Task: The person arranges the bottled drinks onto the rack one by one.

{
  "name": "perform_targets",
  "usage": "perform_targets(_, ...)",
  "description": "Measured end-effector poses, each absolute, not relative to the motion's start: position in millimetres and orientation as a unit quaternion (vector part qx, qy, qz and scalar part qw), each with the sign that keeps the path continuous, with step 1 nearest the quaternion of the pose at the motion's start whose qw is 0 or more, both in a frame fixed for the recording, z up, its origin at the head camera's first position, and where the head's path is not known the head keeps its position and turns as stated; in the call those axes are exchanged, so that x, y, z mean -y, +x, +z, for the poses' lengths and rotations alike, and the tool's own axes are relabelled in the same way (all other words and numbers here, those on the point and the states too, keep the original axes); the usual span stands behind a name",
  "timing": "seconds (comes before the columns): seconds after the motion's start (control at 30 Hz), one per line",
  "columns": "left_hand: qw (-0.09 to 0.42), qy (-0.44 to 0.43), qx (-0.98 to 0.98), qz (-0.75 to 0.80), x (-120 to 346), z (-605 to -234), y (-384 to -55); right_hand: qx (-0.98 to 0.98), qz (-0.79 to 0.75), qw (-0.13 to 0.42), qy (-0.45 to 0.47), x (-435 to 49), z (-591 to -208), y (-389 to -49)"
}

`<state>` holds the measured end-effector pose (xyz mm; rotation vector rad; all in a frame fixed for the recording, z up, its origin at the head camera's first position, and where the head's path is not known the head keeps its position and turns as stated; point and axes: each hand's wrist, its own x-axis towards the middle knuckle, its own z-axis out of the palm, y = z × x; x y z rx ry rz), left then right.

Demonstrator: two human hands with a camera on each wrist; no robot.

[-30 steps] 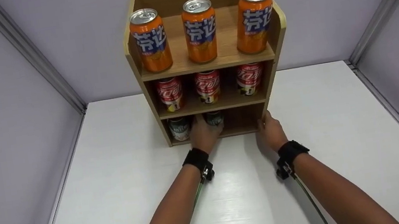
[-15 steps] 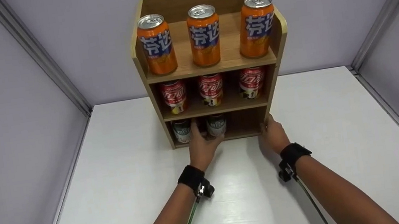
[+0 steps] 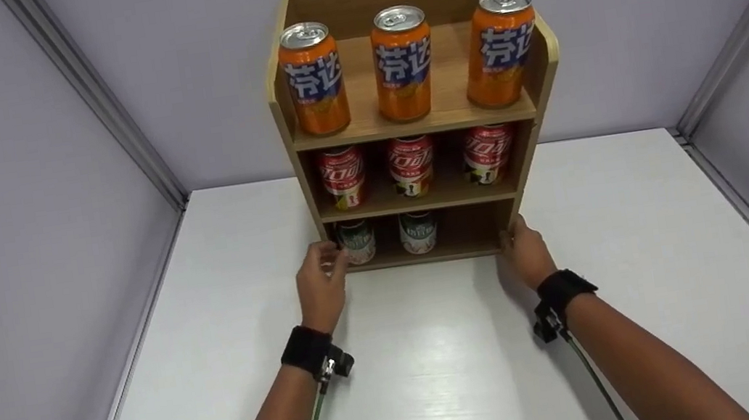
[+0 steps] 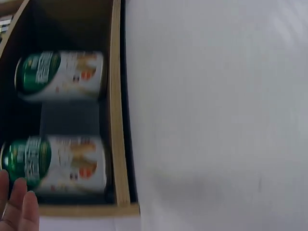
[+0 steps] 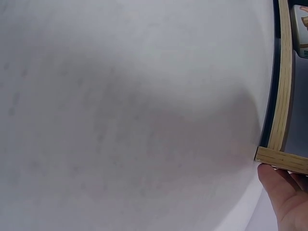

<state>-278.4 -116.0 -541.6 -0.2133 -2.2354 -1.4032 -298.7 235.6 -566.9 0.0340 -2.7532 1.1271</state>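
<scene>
Shelf [image 3: 417, 123] stands at the back middle of the tabletop [image 3: 440, 362], and both hands are on its bottom corners. Left hand [image 3: 320, 285] touches the lower left post, fingers loosely extended, gripping nothing. Right hand [image 3: 527, 254] rests against the lower right post, fingers relaxed. Two green cans [image 3: 357, 240] sit on the bottom level, red cans [image 3: 412, 164] on the middle, orange cans [image 3: 404, 63] on top.

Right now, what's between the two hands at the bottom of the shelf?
In the head view, between the left hand and right hand lies the shelf's bottom compartment, holding two green cans.
</scene>
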Motion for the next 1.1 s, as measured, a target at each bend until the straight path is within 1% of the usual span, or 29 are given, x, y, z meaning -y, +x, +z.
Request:
perform_targets(0.07,0.258,-0.057,0.822,-0.504,127,-541,-282,0.922,0.378,0.086,0.014,-236,-568,-300)
perform_targets(0.17,0.253,-0.034,0.824,-0.505,137,-541,-287,0.919,0.383,0.088,0.015,-240,-569,-300)
perform_targets(0.33,0.247,-0.036,0.823,-0.509,147,-547,-286,0.919,0.385,0.08,0.015,-246,-570,-298)
perform_targets(0.47,0.262,-0.036,0.814,-0.517,153,-554,-278,0.913,0.398,0.083,0.017,-257,-570,-291)
perform_targets(0.63,0.287,-0.025,0.809,-0.513,176,-554,-271,0.908,0.414,0.054,0.037,-270,-565,-276)
perform_targets(0.7,0.293,-0.025,0.814,-0.502,188,-549,-272,0.917,0.393,0.055,0.044,-275,-560,-270)
perform_targets(0.77,0.299,-0.024,0.82,-0.488,200,-542,-273,0.933,0.346,0.076,0.055,-281,-553,-265)
perform_targets(0.87,0.296,-0.017,0.829,-0.475,218,-533,-270,0.951,0.269,0.13,0.08,-285,-542,-255)
perform_targets(0.97,0.277,-0.01,0.843,-0.462,230,-527,-263,0.954,0.214,0.183,0.098,-284,-533,-245)
perform_targets(1.1,0.241,-0.017,0.876,-0.418,228,-517,-257,0.952,0.191,0.219,0.099,-273,-521,-238)
